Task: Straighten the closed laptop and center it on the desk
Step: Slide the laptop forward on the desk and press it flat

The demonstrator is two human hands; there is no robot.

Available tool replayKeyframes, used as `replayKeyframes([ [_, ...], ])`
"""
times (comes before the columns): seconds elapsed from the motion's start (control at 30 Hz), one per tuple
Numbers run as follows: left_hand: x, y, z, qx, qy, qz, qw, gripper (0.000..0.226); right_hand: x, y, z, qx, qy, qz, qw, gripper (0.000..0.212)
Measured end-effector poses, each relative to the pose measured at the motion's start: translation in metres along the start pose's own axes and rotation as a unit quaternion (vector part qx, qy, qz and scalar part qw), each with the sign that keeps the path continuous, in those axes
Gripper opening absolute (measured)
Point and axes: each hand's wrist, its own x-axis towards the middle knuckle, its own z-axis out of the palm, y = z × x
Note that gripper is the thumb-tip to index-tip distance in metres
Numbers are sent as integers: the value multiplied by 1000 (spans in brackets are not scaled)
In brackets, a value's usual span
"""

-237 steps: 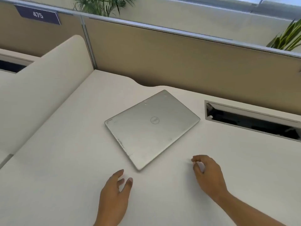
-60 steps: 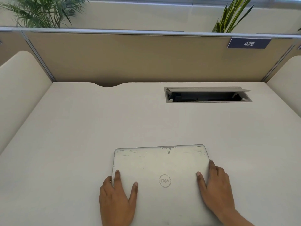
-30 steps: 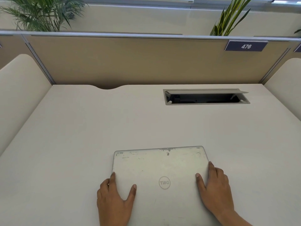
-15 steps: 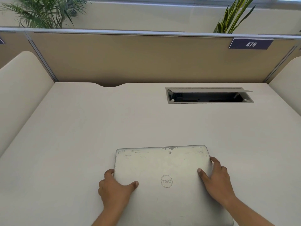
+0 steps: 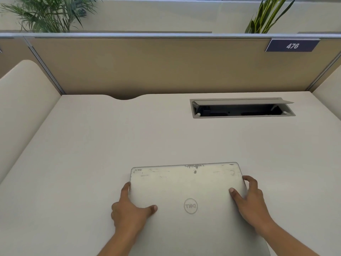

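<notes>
A closed silver laptop (image 5: 186,183) with a round logo and a scuffed far edge lies flat on the cream desk (image 5: 166,137), near the front and roughly squared to it. My left hand (image 5: 130,211) grips its left edge, thumb on the lid and fingers wrapped around the side. My right hand (image 5: 249,202) grips the right edge the same way. The laptop's near edge runs out of view at the bottom.
An open cable tray slot (image 5: 241,109) with a raised flap sits at the back right of the desk. A tan partition (image 5: 156,65) with a "476" plate (image 5: 292,45) backs the desk; cream side panels flank it. Plants stand behind.
Since eight seconds ago the laptop has gone from skewed at mid-desk to squared near the front. In the last second both hands shifted from lying flat on the lid to gripping its side edges.
</notes>
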Motion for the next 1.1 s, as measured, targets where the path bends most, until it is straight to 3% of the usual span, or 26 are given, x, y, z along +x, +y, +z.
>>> replayKeyframes([
  [0.67, 142, 127, 8, -57, -14, 9, 998, 133, 153, -119, 12, -49, 10, -5, 999, 55],
  [1.1, 183, 143, 24, -43, -6, 0, 999, 125, 198, -128, 32, -99, 8, 7, 995, 57],
])
